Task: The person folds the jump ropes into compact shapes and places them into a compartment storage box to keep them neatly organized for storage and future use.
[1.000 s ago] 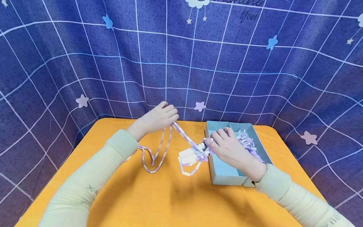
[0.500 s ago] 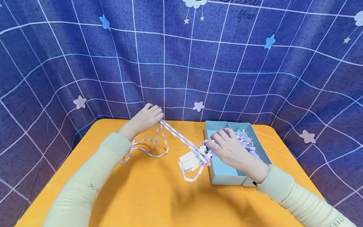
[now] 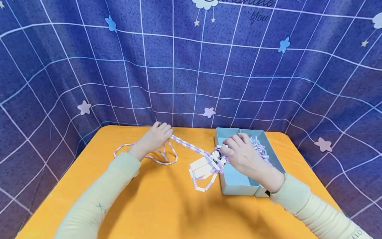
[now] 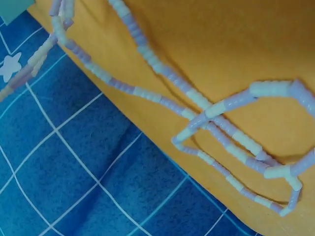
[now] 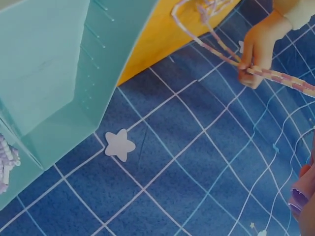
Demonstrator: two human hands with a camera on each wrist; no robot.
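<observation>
A purple-and-white beaded rope (image 3: 191,147) stretches across the orange table (image 3: 167,205) between both hands. My left hand (image 3: 156,137) pinches its strands low over the table's far side; loose loops (image 3: 162,161) lie beside that wrist. My right hand (image 3: 243,154) grips the bunched rope at the left rim of a teal box (image 3: 235,181), above the white handles (image 3: 200,165). More rope (image 3: 259,149) is heaped in the box. The left wrist view shows rope loops (image 4: 197,101) on the table. In the right wrist view the left hand (image 5: 258,46) pinches the rope (image 5: 211,46) beyond the box (image 5: 44,73).
A blue grid-patterned cloth (image 3: 191,66) with stars hangs behind and around the table. The teal box has a divider near its far end. Bare orange tabletop lies in front of both arms.
My left hand has moved left and down toward the table, drawing the rope out flatter. Loose loops now lie further left. My right hand stayed at the box rim.
</observation>
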